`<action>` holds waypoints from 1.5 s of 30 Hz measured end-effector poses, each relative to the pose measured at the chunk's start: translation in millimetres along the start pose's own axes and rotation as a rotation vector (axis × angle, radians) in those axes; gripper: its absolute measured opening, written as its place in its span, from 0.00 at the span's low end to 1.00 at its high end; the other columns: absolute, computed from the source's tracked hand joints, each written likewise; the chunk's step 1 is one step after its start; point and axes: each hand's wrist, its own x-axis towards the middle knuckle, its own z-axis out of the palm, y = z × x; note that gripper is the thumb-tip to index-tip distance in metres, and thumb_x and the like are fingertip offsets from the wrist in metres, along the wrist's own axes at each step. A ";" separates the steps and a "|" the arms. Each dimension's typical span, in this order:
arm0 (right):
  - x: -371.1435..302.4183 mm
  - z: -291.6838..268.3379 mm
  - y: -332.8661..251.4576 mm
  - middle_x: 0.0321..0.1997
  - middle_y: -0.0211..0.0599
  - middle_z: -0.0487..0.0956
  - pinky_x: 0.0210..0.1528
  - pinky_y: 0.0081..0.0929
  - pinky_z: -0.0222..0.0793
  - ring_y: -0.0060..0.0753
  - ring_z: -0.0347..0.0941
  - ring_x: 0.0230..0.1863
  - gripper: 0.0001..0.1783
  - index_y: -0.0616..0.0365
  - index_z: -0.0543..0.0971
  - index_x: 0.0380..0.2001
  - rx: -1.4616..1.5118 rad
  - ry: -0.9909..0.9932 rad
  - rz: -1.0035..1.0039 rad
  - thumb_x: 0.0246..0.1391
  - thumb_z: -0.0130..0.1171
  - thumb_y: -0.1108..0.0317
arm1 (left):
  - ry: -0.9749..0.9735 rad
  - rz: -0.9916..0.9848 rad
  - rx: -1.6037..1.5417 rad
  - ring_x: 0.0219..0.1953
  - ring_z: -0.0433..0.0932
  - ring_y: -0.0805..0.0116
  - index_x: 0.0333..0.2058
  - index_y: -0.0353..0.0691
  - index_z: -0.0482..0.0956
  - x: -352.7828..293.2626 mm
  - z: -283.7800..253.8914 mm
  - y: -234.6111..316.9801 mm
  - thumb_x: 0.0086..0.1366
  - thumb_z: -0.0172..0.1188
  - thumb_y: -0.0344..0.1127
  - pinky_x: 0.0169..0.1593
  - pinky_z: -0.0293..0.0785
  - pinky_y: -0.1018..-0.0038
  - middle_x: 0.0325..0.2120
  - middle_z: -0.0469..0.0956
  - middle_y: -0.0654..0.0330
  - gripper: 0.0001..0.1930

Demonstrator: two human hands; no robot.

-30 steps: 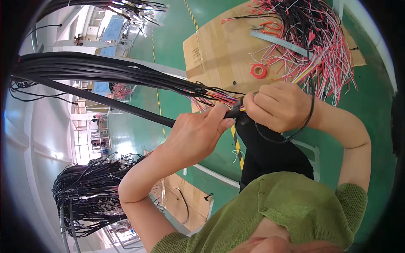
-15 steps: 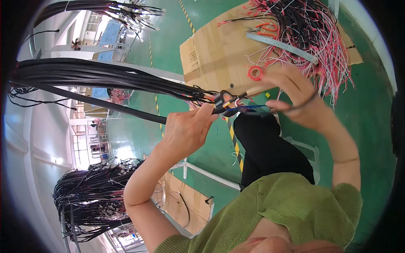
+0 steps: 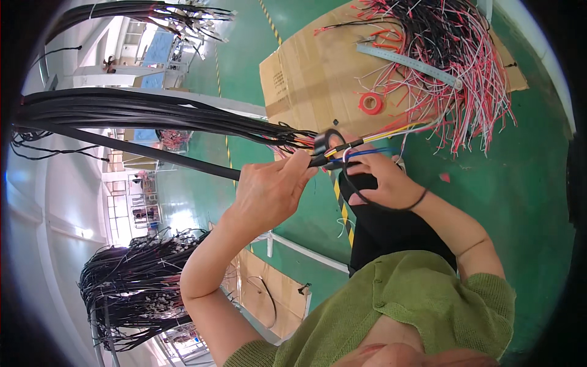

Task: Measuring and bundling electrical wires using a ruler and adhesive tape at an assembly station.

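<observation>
My left hand [image 3: 269,192] is closed around a thick black cable [image 3: 183,162] close to its end. Just past its fingertips sits a roll of black tape [image 3: 330,140], apparently against the cable. Yellow, white and blue wires [image 3: 374,151] fan out from the cable end, with a black wrap [image 3: 350,146] around part of them. My right hand [image 3: 391,183] is beside the blue wires, thumb and fingers apart; some fingertips are hidden behind the wires. A thin black strand [image 3: 373,203] curves from the wires across to my right wrist.
A bundle of black cables [image 3: 153,113] hangs at the left. Cardboard [image 3: 306,79] at the back carries red tape [image 3: 370,103], a ruler [image 3: 409,63], orange-handled pliers [image 3: 388,41] and piled red, white and black wires [image 3: 452,79]. More cables [image 3: 140,287] hang at lower left.
My right hand has swung left and down, from beyond the wire ends to beside the cable end. Yellow and white wires now stretch out to the right. My left hand keeps its hold.
</observation>
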 end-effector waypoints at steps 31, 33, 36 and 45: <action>46.0 36.7 -24.0 0.66 0.46 0.64 0.56 0.33 0.71 0.38 0.69 0.59 0.35 0.60 0.63 0.63 0.588 0.092 0.092 0.59 0.57 0.51 | 0.009 0.022 0.061 0.17 0.75 0.62 0.31 0.42 0.71 8.8 9.2 -3.7 0.63 0.58 0.35 0.18 0.67 0.68 0.17 0.73 0.63 0.06; 66.8 42.0 -47.7 0.72 0.46 0.54 0.56 0.39 0.71 0.45 0.65 0.63 0.40 0.52 0.60 0.66 0.648 0.226 -0.248 0.55 0.60 0.46 | -0.053 -0.078 -0.152 0.19 0.75 0.53 0.34 0.40 0.71 8.7 -2.8 0.5 0.65 0.55 0.36 0.22 0.69 0.62 0.18 0.74 0.57 0.07; 88.7 4.5 -31.3 0.70 0.44 0.54 0.56 0.38 0.70 0.43 0.64 0.62 0.41 0.51 0.63 0.64 0.542 -0.110 -0.382 0.49 0.67 0.56 | -0.133 -0.119 -0.430 0.21 0.74 0.47 0.37 0.37 0.72 13.5 -20.6 1.3 0.68 0.52 0.38 0.25 0.68 0.59 0.18 0.73 0.51 0.09; 95.6 -18.4 -55.1 0.57 0.44 0.71 0.50 0.31 0.73 0.32 0.74 0.50 0.37 0.57 0.70 0.53 0.068 -0.315 -0.296 0.40 0.76 0.64 | -0.163 -0.163 -0.570 0.20 0.72 0.47 0.34 0.36 0.71 11.3 -34.8 2.5 0.68 0.53 0.37 0.25 0.66 0.60 0.16 0.69 0.49 0.09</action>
